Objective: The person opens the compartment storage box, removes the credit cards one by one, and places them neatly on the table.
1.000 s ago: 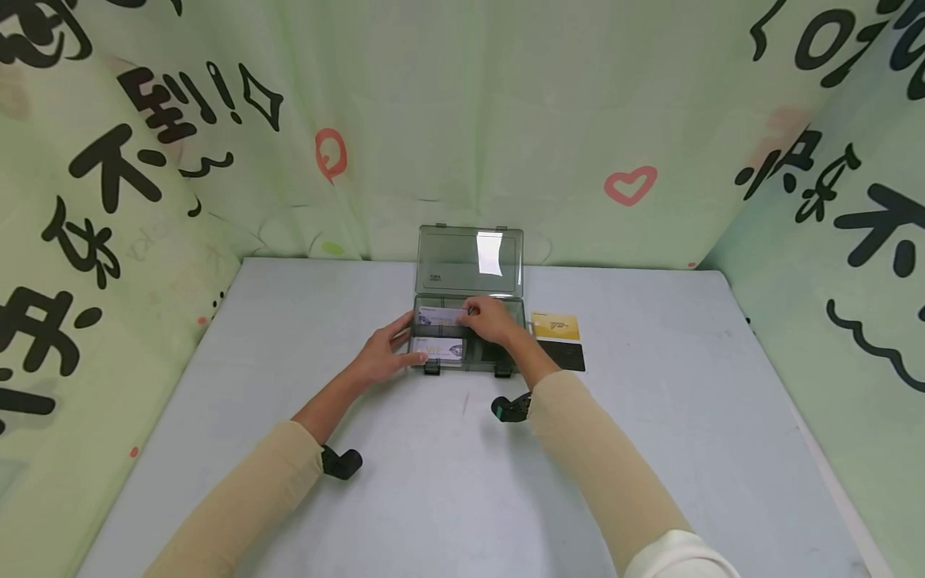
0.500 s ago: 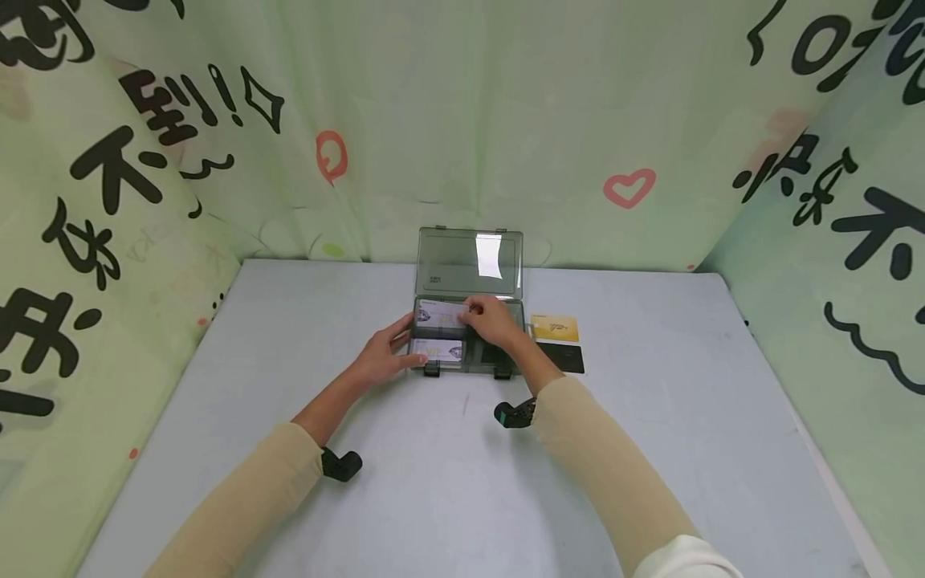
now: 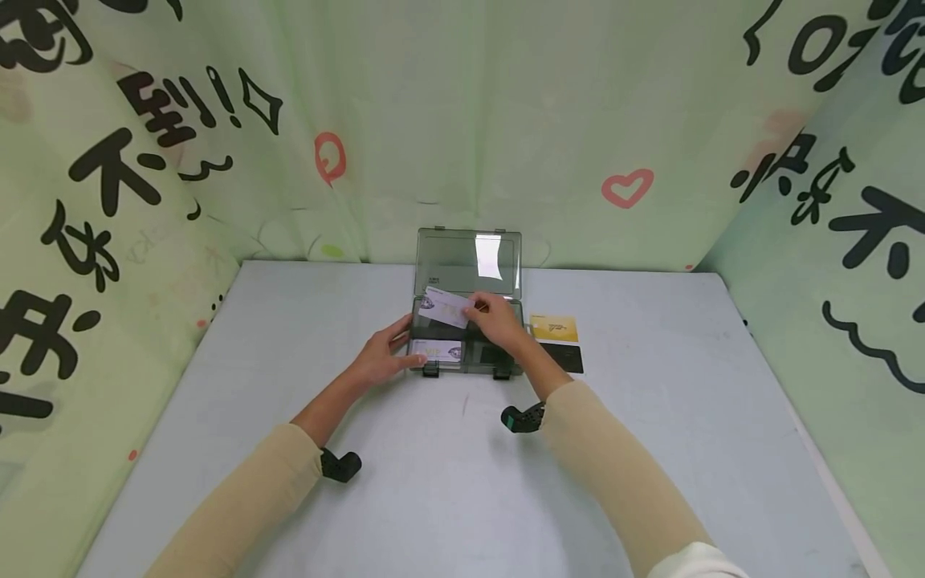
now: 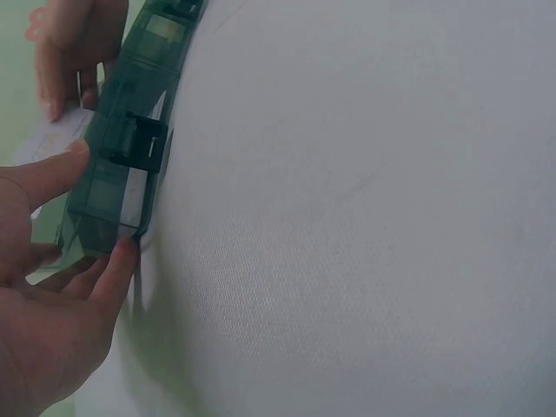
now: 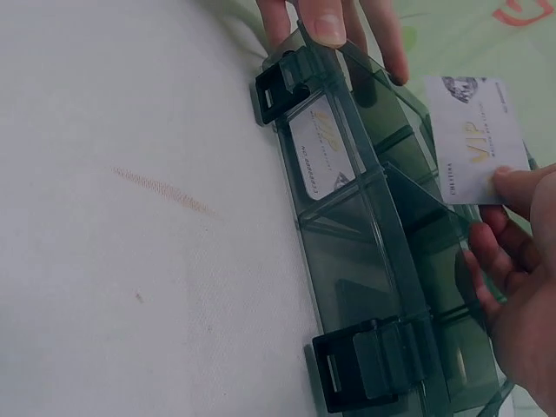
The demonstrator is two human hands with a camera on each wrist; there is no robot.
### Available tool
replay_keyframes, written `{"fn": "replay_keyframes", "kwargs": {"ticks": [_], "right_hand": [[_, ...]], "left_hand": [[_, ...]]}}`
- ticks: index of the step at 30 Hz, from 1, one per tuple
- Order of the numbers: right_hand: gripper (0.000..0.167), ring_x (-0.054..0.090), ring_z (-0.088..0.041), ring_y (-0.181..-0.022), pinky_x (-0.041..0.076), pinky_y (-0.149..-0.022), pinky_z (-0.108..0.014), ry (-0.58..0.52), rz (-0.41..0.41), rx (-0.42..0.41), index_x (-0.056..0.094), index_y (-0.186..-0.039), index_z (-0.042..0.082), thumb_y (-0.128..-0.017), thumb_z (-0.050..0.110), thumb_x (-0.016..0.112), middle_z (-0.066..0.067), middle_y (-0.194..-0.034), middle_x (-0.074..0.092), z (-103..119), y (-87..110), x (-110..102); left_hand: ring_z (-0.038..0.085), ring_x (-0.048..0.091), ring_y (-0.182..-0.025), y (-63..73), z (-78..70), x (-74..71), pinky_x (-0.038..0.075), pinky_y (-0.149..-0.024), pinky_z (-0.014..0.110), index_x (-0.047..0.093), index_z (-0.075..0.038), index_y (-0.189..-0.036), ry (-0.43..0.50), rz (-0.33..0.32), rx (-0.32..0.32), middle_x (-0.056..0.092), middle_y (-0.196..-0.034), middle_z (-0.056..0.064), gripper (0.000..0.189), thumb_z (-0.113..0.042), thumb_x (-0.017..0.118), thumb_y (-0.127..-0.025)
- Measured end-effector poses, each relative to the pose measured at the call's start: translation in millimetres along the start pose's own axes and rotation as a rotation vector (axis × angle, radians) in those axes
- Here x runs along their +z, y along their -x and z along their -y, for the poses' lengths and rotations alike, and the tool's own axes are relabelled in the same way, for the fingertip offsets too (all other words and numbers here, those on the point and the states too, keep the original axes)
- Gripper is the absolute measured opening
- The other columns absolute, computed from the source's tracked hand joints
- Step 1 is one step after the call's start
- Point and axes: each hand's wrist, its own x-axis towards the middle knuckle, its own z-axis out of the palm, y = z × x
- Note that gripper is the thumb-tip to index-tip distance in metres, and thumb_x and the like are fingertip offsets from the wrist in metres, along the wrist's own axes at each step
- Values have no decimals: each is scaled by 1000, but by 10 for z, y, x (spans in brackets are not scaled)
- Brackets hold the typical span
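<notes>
A translucent dark-green plastic storage box (image 3: 477, 368) with compartments lies at the back of the table, its lid (image 3: 451, 261) raised. My left hand (image 3: 379, 355) holds the box's left front corner, thumb over the rim and fingers along the side. Between thumb and fingers, my right hand (image 3: 499, 323) pinches a white VIP card (image 5: 478, 130) by its right end. That card is tilted over the back left compartment. A second white VIP card (image 5: 321, 148) lies in the front left compartment. Part of the box's right half is hidden behind my right hand in the head view.
To the right of the box lie a yellow card (image 3: 554, 327) and a black card (image 3: 567, 358). A light-green curtain (image 3: 549, 120) with writing hangs right behind the table (image 3: 433, 482) and along both sides.
My right hand has lifted the VIP card up out of the back left compartment, and the card has turned to a slant. The left hand stays on the box.
</notes>
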Motion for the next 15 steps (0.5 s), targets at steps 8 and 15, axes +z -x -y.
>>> {"fn": "replay_keyframes", "kwargs": {"ticks": [8, 15], "right_hand": [[18, 59, -25, -87, 49, -74, -27, -116, 16, 6, 60, -109, 2, -100, 16, 53, -16, -104, 64, -47, 36, -55], [19, 65, -24, -88, 57, -83, -40, -153, -1, 9, 59, -110, 0, -100, 15, 53, -20, -110, 65, -53, 71, -97]], "left_hand": [[31, 31, -145, 9, 6, 1, 33, -115, 45, 21, -17, -156, 0, 0, 19, 25, -161, 8, 89, -15, 75, -85], [30, 29, -146, 12, 14, -2, 35, -114, 46, 19, -17, -156, 9, 11, 25, 23, -161, 7, 89, -16, 74, -86]]}}
